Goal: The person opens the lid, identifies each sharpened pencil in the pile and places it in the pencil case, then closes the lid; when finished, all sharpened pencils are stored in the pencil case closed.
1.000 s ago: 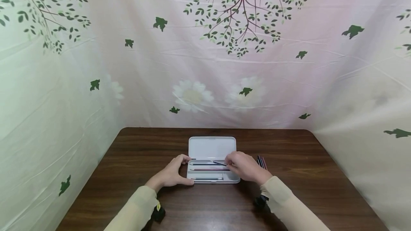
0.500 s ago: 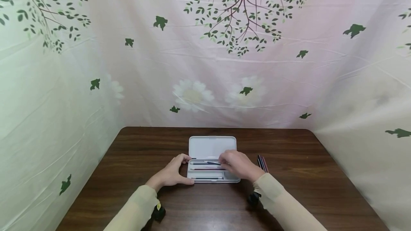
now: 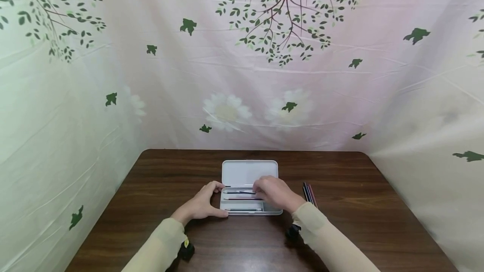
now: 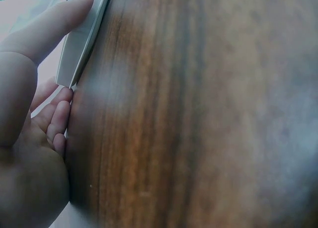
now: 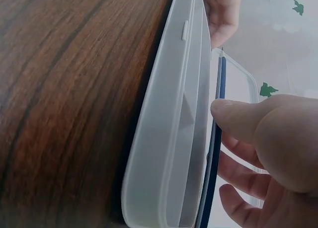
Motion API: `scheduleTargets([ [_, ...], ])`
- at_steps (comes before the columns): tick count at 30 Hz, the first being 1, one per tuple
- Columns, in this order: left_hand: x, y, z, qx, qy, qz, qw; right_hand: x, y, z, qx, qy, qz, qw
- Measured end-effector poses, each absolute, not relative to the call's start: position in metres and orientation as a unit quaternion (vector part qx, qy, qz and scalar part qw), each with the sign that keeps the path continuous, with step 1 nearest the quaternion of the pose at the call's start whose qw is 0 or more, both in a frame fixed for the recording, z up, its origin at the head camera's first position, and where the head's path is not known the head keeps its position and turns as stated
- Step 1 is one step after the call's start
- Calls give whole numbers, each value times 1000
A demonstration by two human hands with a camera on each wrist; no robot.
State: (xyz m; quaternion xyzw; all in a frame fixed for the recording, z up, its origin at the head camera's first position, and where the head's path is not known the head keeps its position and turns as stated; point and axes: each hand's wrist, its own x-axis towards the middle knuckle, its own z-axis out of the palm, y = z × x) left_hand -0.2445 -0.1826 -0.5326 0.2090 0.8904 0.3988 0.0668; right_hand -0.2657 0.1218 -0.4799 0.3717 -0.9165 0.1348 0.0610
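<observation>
An open white pencil case (image 3: 242, 173) lies on the table with its lid raised at the back. My left hand (image 3: 200, 204) holds its left end, the thumb (image 4: 74, 12) at the front corner and the fingers at the back. Over the rear compartment my right hand (image 3: 277, 193) pinches a dark blue pencil (image 5: 213, 158) between thumb and fingers; the pencil points left. Inside the case, a reddish pencil (image 3: 238, 199) lies in the middle and another pencil (image 3: 243, 210) in the front compartment. The right hand hides part of the case's right side.
Several dark and reddish pencils (image 3: 310, 194) lie on the brown wooden table (image 3: 170, 171), just right of the case and near the right forearm. A patterned cloth (image 3: 242, 74) hangs behind the table and along both sides.
My right hand has moved left and slightly down over the case, carrying the dark blue pencil toward the rear compartment. My left hand has stayed at the case's left end.
</observation>
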Motion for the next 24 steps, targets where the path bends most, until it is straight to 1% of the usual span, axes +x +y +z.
scheduleTargets([
  [6, -243, -182, -530, 207, 889, 403, 70, -267, 117, -483, 384, -913, 120, 66],
  [15, -243, -182, -531, 207, 887, 406, 74, -270, 105, -487, 380, -917, 112, 51],
  [24, -245, -182, -532, 202, 889, 405, 73, -271, 93, -490, 380, -917, 94, 81],
])
